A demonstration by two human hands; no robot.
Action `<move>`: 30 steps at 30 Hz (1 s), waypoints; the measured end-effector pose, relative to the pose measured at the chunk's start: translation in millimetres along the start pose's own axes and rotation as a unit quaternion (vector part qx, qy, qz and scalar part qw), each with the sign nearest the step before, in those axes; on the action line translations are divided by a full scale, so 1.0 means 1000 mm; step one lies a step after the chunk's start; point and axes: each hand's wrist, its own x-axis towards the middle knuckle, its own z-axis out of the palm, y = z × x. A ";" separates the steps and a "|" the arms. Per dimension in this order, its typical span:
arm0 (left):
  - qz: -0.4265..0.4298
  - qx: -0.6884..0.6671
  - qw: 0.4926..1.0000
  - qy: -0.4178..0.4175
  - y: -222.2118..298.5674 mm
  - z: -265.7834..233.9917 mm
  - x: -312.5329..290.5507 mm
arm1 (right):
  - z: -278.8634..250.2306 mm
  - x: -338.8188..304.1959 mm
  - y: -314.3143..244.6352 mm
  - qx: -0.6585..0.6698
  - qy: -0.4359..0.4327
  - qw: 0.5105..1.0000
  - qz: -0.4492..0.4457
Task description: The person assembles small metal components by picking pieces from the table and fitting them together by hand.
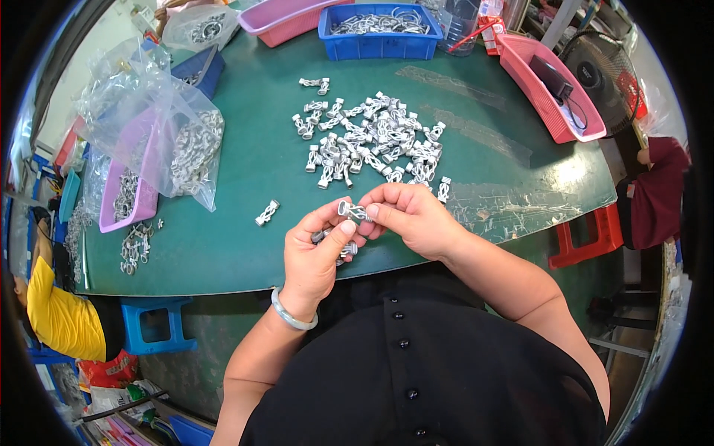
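Just past the table's near edge, my two hands meet over a small silver metal fitting (351,210) with an open, looped body and ringed ends. My left hand (312,256) is closed, its thumb and fingers steadying this piece. More silver fittings (346,251) lie gathered in the same palm, partly covered by the fingers. My right hand (420,221) pinches the fitting's right end between thumb and fingertips. Beyond them spreads a loose pile of similar fittings (383,134). A single fitting (267,212) rests apart, left of my left hand.
At the far side stand a blue bin (378,49) of metal rings and a pink basket (547,97). Plastic bags and a purple basket (111,215) of metal parts occupy the left. A fan (595,78) and red stool (587,239) are right. People sit at both sides.
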 end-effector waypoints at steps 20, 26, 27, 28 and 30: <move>0.135 0.147 0.980 -0.018 -0.004 0.000 -0.001 | -0.004 0.003 0.010 -0.005 -0.011 1.000 -0.002; 0.019 0.024 1.000 0.002 0.001 -0.003 0.005 | -0.007 0.000 0.007 0.022 -0.018 0.999 0.032; -0.017 -0.008 1.000 0.006 0.001 -0.005 0.006 | -0.007 0.000 0.009 0.050 -0.020 0.998 0.028; -0.054 -0.039 0.998 0.010 0.001 -0.006 0.007 | -0.008 0.000 0.010 0.079 -0.023 0.996 0.025; -0.069 -0.061 0.996 0.008 0.000 -0.006 0.007 | -0.007 -0.001 0.010 0.084 -0.024 0.996 0.023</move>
